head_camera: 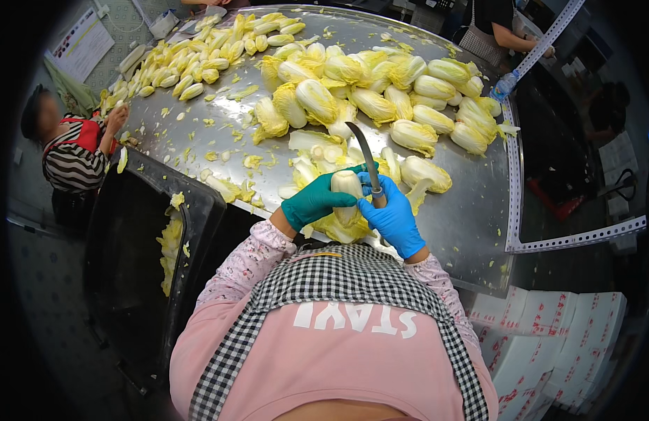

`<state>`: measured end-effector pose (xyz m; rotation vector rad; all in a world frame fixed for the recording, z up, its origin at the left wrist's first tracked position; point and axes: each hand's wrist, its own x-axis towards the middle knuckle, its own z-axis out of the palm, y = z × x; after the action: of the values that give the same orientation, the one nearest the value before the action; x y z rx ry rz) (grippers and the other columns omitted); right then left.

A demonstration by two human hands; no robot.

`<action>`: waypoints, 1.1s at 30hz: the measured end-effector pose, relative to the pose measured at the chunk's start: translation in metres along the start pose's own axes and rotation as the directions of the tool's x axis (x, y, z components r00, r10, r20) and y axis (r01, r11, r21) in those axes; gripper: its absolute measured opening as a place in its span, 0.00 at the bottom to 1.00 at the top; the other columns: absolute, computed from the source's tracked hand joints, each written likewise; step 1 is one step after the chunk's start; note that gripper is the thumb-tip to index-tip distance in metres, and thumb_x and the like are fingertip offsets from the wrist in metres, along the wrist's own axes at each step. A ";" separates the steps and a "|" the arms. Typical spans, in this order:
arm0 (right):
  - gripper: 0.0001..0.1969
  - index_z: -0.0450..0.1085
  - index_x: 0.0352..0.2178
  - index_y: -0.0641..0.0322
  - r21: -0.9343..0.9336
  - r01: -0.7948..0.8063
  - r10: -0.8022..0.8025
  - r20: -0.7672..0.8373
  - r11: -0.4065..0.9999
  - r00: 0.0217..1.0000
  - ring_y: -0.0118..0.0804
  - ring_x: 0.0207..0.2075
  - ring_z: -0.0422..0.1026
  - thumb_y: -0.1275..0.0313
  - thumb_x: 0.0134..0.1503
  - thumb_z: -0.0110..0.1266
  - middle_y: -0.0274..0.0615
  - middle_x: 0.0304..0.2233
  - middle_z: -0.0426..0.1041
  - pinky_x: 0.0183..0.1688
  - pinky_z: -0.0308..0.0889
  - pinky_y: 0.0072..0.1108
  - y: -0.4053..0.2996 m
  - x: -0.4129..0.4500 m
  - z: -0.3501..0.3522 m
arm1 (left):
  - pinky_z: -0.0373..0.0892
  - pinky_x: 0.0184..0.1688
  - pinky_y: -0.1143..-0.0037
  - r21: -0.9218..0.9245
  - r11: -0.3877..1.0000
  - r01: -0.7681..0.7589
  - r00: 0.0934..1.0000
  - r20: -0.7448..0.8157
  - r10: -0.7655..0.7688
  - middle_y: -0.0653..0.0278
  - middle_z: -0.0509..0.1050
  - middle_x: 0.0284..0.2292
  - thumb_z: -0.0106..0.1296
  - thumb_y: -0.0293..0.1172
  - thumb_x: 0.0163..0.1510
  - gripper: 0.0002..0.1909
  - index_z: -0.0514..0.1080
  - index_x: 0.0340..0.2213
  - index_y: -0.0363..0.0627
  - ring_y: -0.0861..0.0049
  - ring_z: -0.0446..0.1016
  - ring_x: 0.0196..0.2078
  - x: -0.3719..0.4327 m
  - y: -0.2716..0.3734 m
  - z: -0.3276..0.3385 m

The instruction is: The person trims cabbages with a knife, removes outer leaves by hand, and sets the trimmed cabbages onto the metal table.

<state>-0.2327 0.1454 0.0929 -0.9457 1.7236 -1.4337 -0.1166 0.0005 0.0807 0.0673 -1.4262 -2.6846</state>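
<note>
My left hand (316, 200), in a green glove, grips a small trimmed napa cabbage (347, 185) with its pale base pointing away from me. In a blue glove, my right hand (391, 213) holds the handle of a curved knife (367, 155), blade upward and away from me. The right fingers also touch the cabbage's side. Loose yellow outer leaves (340, 229) lie below the hands at the table's near edge. Just beyond the hands are cut leaves and stem ends (329, 153), and a whole napa cabbage (425, 174) rests to the right.
The steel table (463, 210) bears a heap of untrimmed cabbages (350, 79) and, far left, many trimmed ones (208, 58). A black bin (140, 210) stands at my left. A perforated metal frame (513, 184) edges the right side. White boxes (545, 337) are stacked lower right. Other people (74, 152) work nearby.
</note>
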 end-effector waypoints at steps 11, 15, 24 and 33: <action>0.20 0.63 0.41 0.64 0.043 0.119 -0.109 -0.185 0.992 0.977 0.35 0.36 0.68 0.67 0.46 0.56 0.45 0.34 0.69 0.40 0.65 0.25 0.042 0.015 0.007 | 0.68 0.40 0.80 -0.390 0.915 0.104 0.994 0.075 -0.081 0.68 0.71 0.40 0.48 0.33 0.55 0.20 0.62 0.49 0.42 0.84 0.70 0.39 0.003 -0.036 -0.041; 0.20 0.63 0.40 0.58 -0.168 0.043 -0.072 -0.173 0.985 0.982 0.53 0.37 0.70 0.63 0.46 0.55 0.55 0.33 0.71 0.39 0.66 0.32 0.018 -0.001 0.006 | 0.68 0.40 0.79 0.336 0.926 0.172 0.967 -0.235 -0.095 0.66 0.71 0.38 0.50 0.30 0.51 0.20 0.65 0.46 0.39 0.80 0.70 0.39 0.013 -0.035 -0.019; 0.24 0.62 0.43 0.62 -0.151 -0.072 0.038 -0.218 0.986 0.975 0.41 0.35 0.73 0.62 0.46 0.56 0.52 0.33 0.71 0.38 0.67 0.28 0.004 -0.069 -0.035 | 0.69 0.39 0.76 0.681 0.723 0.118 0.987 0.000 -0.161 0.65 0.73 0.35 0.64 0.29 0.38 0.28 0.67 0.43 0.41 0.78 0.71 0.35 0.026 0.000 0.024; 0.21 0.65 0.41 0.62 -0.350 -0.257 0.216 -0.152 0.901 0.965 0.41 0.33 0.73 0.62 0.48 0.57 0.49 0.32 0.73 0.37 0.67 0.27 0.021 -0.161 -0.078 | 0.68 0.38 0.70 0.951 0.126 -0.284 0.954 0.267 0.135 0.57 0.74 0.33 0.60 0.34 0.40 0.22 0.69 0.40 0.45 0.64 0.73 0.35 0.050 -0.020 0.028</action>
<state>-0.2233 0.3250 0.0928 -0.8192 2.1582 -1.0401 -0.1704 0.0291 0.0805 -0.1959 -2.7064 -1.0257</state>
